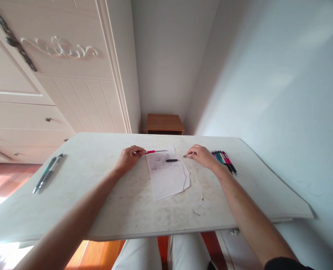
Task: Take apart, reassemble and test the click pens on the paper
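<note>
Pinched in my left hand is the pink barrel of a pen, its thin dark refill sticking out to the right over the paper. My right hand is closed on a small metallic pen tip just right of the sheet. Between both hands lies a torn lined paper covered with scribbles near its top. A short black pen grip rests on that paper. Right of my right hand, several pens lie side by side in a row.
Two pens lie at the left of the white table. Small dark marks or scraps show near its front edge. A wall borders the right side; a white cabinet stands at the left, and a wooden stand behind.
</note>
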`<state>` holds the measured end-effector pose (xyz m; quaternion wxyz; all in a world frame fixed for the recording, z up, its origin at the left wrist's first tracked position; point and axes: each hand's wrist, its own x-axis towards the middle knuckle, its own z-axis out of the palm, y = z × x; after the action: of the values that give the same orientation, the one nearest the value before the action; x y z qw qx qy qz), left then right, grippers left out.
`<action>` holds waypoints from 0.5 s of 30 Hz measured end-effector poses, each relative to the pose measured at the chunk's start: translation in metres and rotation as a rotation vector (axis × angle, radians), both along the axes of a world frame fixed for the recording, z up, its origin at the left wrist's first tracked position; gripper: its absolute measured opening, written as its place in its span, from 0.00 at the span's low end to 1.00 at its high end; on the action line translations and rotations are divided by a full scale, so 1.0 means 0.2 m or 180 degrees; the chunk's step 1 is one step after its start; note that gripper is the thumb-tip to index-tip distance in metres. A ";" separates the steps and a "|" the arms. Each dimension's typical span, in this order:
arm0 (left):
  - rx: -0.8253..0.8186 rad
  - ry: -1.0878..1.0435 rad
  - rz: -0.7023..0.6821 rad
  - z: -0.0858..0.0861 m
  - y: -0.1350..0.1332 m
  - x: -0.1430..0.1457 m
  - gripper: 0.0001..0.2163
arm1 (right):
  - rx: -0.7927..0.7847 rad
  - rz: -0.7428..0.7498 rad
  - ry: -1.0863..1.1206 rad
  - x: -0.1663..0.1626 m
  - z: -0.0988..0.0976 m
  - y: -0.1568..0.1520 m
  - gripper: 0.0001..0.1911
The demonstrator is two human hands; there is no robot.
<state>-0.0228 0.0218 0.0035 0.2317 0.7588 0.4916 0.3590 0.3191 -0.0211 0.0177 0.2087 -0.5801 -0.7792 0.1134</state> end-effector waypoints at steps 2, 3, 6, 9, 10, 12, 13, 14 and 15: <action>0.0003 0.0003 0.0014 0.00 0.00 0.00 0.11 | 0.0028 0.0012 -0.0020 -0.01 -0.01 0.01 0.06; 0.0003 -0.0007 0.0021 0.00 0.00 0.00 0.11 | 0.0043 0.0000 -0.0033 -0.01 -0.02 0.01 0.06; -0.0018 -0.0030 0.0034 0.00 0.00 0.00 0.12 | 0.0092 -0.0078 -0.0035 0.00 -0.03 0.02 0.07; -0.0039 -0.0011 0.0059 0.01 0.00 0.00 0.12 | 0.0271 -0.0201 0.0041 -0.01 -0.03 0.02 0.06; -0.0029 -0.0010 0.0059 0.01 0.00 0.00 0.12 | 0.0376 -0.0238 0.0086 -0.02 -0.02 0.01 0.06; 0.0010 -0.0029 0.0032 0.01 -0.01 0.01 0.12 | 0.0600 -0.0242 0.0191 -0.06 -0.01 0.00 0.06; 0.0024 -0.0042 0.0002 0.01 -0.01 0.01 0.12 | 0.0689 -0.0200 0.0228 -0.09 0.00 -0.01 0.06; 0.0024 -0.0052 -0.0030 0.01 -0.02 0.02 0.13 | 0.0752 -0.0139 0.0241 -0.12 0.00 -0.01 0.06; 0.0016 -0.0053 -0.0058 0.02 -0.02 0.03 0.13 | 0.0778 -0.0056 0.0227 -0.15 0.00 -0.02 0.06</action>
<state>-0.0173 0.0168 0.0066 0.2372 0.7608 0.4817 0.3644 0.2885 -0.0255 0.0185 0.3063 -0.5528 -0.7741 0.0363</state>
